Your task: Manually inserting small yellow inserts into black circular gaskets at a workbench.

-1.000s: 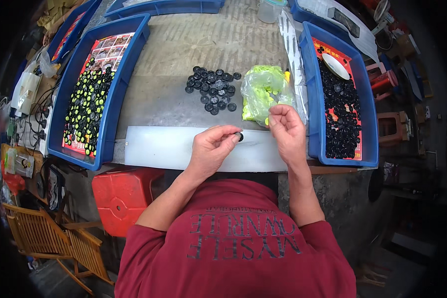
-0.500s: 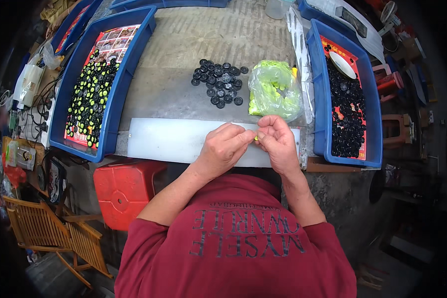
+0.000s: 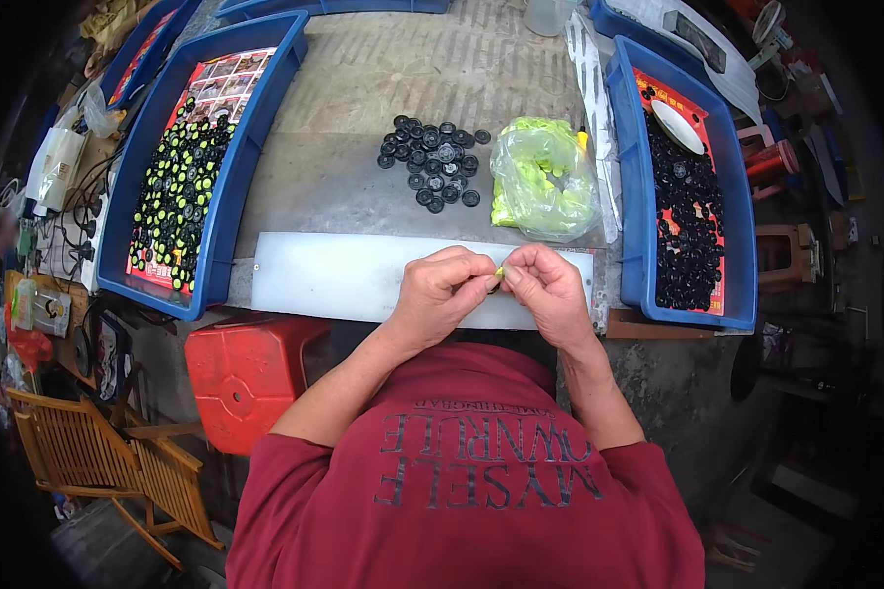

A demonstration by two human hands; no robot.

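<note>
Over on the far left sits a long blue bin [image 3: 228,187] with a printed sheet lining its bottom and a big batch of black discs with yellow-green centres [image 3: 175,191] piled in it. Below that, off the table edge, there's a red plastic stool [image 3: 246,378] and a folded wooden chair [image 3: 88,456] nearer the bottom left.

The grey table [image 3: 354,137] has a pale white strip [image 3: 334,280] lying along its near edge. Further back, around the middle, a loose cluster of plain black discs [image 3: 432,162] is spread out, and just right of it is a clear plastic bag of yellow-green bits [image 3: 543,180].

Both hands meet right over the right half of the white strip. The left hand [image 3: 442,294] is curled up with its fingertips pinched together, and the right hand [image 3: 550,293] is curled the same way, pinching from the other side. Between the two sets of fingertips is a small yellow-green piece [image 3: 499,273], held by both; whether there's a black disc tucked in there too, can't tell, the fingers cover it.

On the right is a second blue bin [image 3: 631,177] full of black parts [image 3: 692,236], with a white oval scoop [image 3: 676,126] resting at its far end.
</note>
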